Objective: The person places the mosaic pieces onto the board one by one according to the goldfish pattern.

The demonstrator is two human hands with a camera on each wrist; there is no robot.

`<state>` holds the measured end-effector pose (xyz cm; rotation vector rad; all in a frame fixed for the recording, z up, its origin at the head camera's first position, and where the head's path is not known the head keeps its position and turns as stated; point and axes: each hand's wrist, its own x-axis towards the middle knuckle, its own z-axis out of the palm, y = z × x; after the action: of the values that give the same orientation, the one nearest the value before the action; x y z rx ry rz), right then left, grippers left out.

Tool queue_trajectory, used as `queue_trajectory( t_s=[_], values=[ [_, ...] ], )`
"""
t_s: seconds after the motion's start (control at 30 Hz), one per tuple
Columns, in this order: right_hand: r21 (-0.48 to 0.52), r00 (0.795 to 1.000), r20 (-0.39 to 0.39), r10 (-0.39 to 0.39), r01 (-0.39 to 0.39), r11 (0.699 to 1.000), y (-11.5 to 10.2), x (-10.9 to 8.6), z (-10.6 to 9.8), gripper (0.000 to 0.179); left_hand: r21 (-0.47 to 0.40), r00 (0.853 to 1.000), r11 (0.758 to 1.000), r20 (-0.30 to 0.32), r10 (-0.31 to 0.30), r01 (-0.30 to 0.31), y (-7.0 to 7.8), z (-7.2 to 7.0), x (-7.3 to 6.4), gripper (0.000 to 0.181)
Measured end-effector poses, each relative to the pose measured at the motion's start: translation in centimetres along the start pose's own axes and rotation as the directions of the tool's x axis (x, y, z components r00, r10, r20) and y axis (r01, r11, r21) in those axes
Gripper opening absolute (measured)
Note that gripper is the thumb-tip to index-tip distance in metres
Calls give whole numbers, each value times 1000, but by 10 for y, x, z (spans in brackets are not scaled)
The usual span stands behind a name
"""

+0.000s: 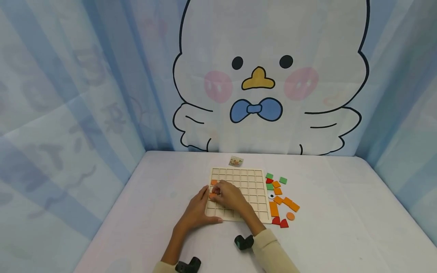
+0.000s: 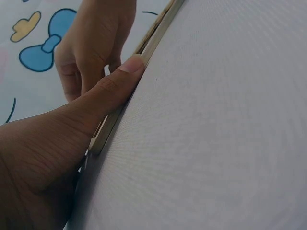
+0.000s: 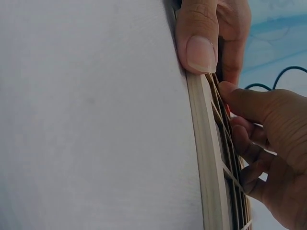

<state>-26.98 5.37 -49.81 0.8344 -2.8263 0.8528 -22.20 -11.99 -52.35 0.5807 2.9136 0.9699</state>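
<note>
A light wooden grid board [image 1: 250,195] lies on the table in the head view. My left hand [image 1: 198,208] holds its near left corner, with the fingers along the left side and the thumb [image 2: 112,88] against the front edge. Over the board's left columns, my right hand [image 1: 230,195] has its thumb and fingertips on a small orange piece [image 1: 212,196], pinching it low over the grid. That piece's shape is mostly hidden by the fingers. Another orange piece [image 1: 214,182] sits in a cell farther back. The right wrist view shows the right thumb [image 3: 247,101] close to the board's surface.
Beside the board's right edge lie loose pieces: orange rectangles [image 1: 291,204], an orange disc [image 1: 290,216], green pieces [image 1: 283,180], red pieces [image 1: 284,223] and a white eye piece [image 1: 271,195]. A small patterned card [image 1: 236,161] lies behind the board. A printed curtain [image 1: 259,132] stands behind the table.
</note>
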Motion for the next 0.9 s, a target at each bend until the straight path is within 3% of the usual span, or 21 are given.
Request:
queue_trajectory(
  t_s=[0.53,0.9],
  values=[
    [29,1000,27,-10,9,1000,2,0,-2,21,3,1000,1000,1,-12,12,1,-1,1,124],
    [130,999,41,-18,13,991,8,-6,-14,20,0,1000,1000,12,-17,17,2,-1,1,123]
  ],
)
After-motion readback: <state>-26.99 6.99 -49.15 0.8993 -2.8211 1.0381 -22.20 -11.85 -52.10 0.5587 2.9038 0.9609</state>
